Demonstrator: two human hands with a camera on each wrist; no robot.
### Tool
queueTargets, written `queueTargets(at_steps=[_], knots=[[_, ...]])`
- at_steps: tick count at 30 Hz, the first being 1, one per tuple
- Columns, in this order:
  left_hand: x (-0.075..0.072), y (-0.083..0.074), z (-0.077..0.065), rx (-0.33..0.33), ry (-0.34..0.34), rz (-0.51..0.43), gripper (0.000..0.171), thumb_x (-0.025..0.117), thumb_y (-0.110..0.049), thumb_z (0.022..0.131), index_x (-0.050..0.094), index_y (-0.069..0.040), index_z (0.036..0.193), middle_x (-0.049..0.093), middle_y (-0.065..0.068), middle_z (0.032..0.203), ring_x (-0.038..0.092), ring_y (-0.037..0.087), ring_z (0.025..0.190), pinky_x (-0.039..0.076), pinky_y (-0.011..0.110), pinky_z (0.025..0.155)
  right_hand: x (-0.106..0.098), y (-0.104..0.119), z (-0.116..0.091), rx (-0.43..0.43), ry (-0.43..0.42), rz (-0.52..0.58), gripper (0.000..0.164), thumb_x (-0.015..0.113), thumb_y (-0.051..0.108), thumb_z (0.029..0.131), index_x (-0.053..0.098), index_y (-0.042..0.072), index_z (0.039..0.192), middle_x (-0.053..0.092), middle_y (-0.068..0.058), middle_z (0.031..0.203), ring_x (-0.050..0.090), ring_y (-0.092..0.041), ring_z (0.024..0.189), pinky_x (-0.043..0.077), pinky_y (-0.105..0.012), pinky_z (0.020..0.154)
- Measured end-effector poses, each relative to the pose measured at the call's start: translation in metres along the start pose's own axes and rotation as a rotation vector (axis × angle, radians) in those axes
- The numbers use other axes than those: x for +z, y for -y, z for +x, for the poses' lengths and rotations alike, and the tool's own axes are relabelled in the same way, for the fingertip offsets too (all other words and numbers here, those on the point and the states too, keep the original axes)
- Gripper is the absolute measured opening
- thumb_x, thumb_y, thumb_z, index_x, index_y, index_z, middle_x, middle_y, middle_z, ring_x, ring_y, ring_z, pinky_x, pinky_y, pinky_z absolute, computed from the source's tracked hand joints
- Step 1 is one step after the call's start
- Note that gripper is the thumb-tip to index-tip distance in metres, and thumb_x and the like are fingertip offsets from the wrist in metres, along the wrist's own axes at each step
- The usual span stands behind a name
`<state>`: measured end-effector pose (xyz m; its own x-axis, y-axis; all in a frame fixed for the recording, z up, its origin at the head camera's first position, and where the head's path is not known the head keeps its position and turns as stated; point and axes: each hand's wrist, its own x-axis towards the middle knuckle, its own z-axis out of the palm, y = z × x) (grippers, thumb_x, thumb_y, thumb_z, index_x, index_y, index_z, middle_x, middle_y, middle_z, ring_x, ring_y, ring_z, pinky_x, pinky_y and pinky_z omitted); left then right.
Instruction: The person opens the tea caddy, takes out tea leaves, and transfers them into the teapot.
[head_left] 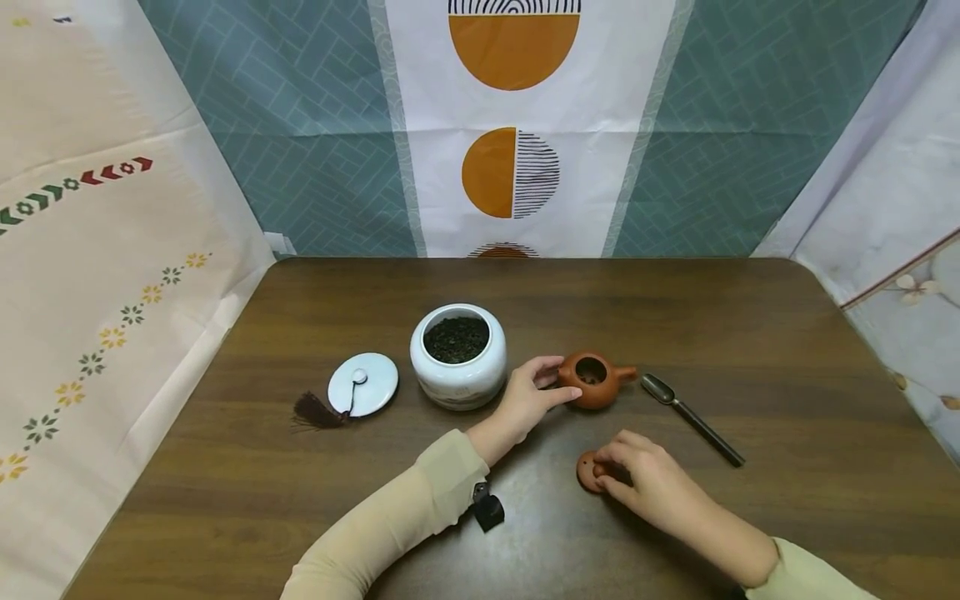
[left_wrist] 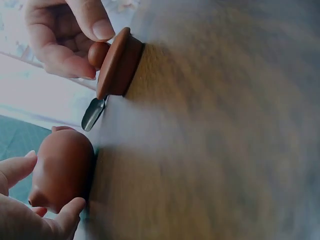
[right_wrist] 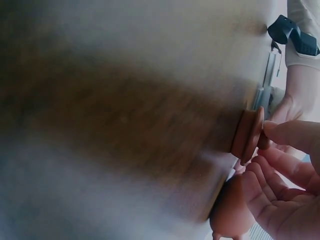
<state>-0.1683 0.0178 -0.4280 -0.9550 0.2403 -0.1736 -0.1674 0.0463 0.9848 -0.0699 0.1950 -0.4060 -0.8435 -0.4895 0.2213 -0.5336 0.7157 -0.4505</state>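
A small reddish-brown clay teapot (head_left: 600, 395) stands on the table without its lid. A few small marks show inside its dark opening; what they are I cannot tell. My left hand (head_left: 528, 398) holds the pot from the left, thumb and fingers on either side of its body (left_wrist: 65, 167). Nearer to me, the matching lid (head_left: 587, 473) is at the tabletop, and my right hand (head_left: 651, 482) pinches its round knob. In the right wrist view, the thumb and a finger meet at that knob, with the lid's (right_wrist: 247, 135) underside at the wood.
Left of the teapot stands a white jar (head_left: 457, 383) of dark loose tea leaves (head_left: 456, 339). Its white lid (head_left: 375, 385), with a brown tassel (head_left: 318, 412), lies farther left. A dark tea scoop (head_left: 693, 419) lies right of the spout. Patterned cloths hang behind the table (head_left: 750, 317).
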Motion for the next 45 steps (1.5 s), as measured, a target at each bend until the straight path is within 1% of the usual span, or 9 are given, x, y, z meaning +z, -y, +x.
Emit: queueTargets(at_steps=[5,8,15,22,24,31,36,40,45], knots=[[0.002,0.002,0.0,-0.003,-0.026,-0.044,0.048,0.073,-0.001,0.081,0.057,0.0,0.127,0.056,0.017,0.13,0.054,0.03,0.121,0.054,0.031,0.087,0.002,0.0,0.0,-0.034,-0.014,-0.007,0.02,0.081,0.004,0.07,0.069,0.01,0.084,0.056,0.009,0.081,0.052,-0.004,0.073,0.049,-0.021,0.06],[0.003,0.002,0.001,0.003,-0.032,-0.058,0.048,0.072,-0.001,0.081,0.056,0.001,0.127,0.056,0.018,0.129,0.054,0.031,0.121,0.054,0.03,0.086,0.002,0.0,0.0,-0.046,-0.018,-0.004,0.02,0.081,0.004,0.07,0.069,0.009,0.085,0.057,0.009,0.081,0.053,-0.004,0.073,0.05,-0.021,0.06],[0.005,0.004,0.004,-0.001,-0.044,-0.073,0.049,0.073,0.001,0.08,0.056,0.001,0.126,0.057,0.018,0.127,0.055,0.031,0.119,0.055,0.03,0.085,0.004,-0.001,0.001,-0.09,-0.05,0.009,0.02,0.081,0.002,0.068,0.07,0.009,0.084,0.057,0.009,0.079,0.053,-0.003,0.071,0.049,-0.02,0.057],[0.006,0.004,0.006,-0.002,-0.049,-0.074,0.049,0.073,0.002,0.08,0.056,0.002,0.126,0.057,0.018,0.127,0.056,0.03,0.118,0.055,0.03,0.086,0.002,-0.003,0.002,-0.097,-0.08,-0.03,0.02,0.082,0.002,0.068,0.071,0.008,0.084,0.061,0.007,0.081,0.057,-0.005,0.072,0.051,-0.02,0.058],[0.006,0.004,0.007,0.0,-0.047,-0.078,0.049,0.073,0.002,0.08,0.056,0.002,0.125,0.057,0.018,0.126,0.056,0.03,0.118,0.055,0.029,0.086,0.0,-0.003,0.002,-0.099,-0.098,-0.039,0.021,0.082,0.001,0.067,0.071,0.008,0.083,0.062,0.007,0.081,0.058,-0.006,0.071,0.051,-0.019,0.057],[0.008,0.005,0.005,0.007,-0.046,-0.119,0.048,0.072,0.006,0.079,0.057,0.003,0.125,0.059,0.019,0.124,0.058,0.029,0.116,0.055,0.028,0.083,-0.011,-0.009,0.006,-0.136,-0.208,-0.032,0.026,0.083,-0.002,0.063,0.07,0.01,0.081,0.062,0.006,0.08,0.057,-0.004,0.068,0.05,-0.018,0.054],[0.008,0.006,0.005,0.014,-0.041,-0.131,0.048,0.071,0.007,0.079,0.056,0.004,0.125,0.058,0.02,0.125,0.057,0.031,0.117,0.055,0.03,0.084,-0.022,-0.012,0.011,-0.132,-0.263,-0.058,0.028,0.084,-0.002,0.062,0.071,0.01,0.083,0.063,0.005,0.081,0.057,-0.004,0.067,0.05,-0.017,0.054],[0.007,0.006,0.005,0.007,-0.038,-0.129,0.048,0.071,0.006,0.079,0.056,0.003,0.125,0.059,0.02,0.125,0.057,0.031,0.117,0.055,0.03,0.085,-0.031,-0.012,0.018,-0.146,-0.297,-0.077,0.03,0.084,-0.004,0.06,0.071,0.007,0.085,0.064,0.003,0.081,0.059,-0.007,0.066,0.051,-0.019,0.054],[0.006,0.006,0.005,0.002,-0.039,-0.131,0.048,0.07,0.007,0.079,0.057,0.003,0.126,0.058,0.02,0.125,0.057,0.03,0.118,0.055,0.03,0.085,-0.042,-0.014,0.027,-0.139,-0.319,-0.099,0.029,0.083,-0.004,0.062,0.072,0.004,0.086,0.063,0.0,0.081,0.061,-0.011,0.067,0.053,-0.023,0.054]])
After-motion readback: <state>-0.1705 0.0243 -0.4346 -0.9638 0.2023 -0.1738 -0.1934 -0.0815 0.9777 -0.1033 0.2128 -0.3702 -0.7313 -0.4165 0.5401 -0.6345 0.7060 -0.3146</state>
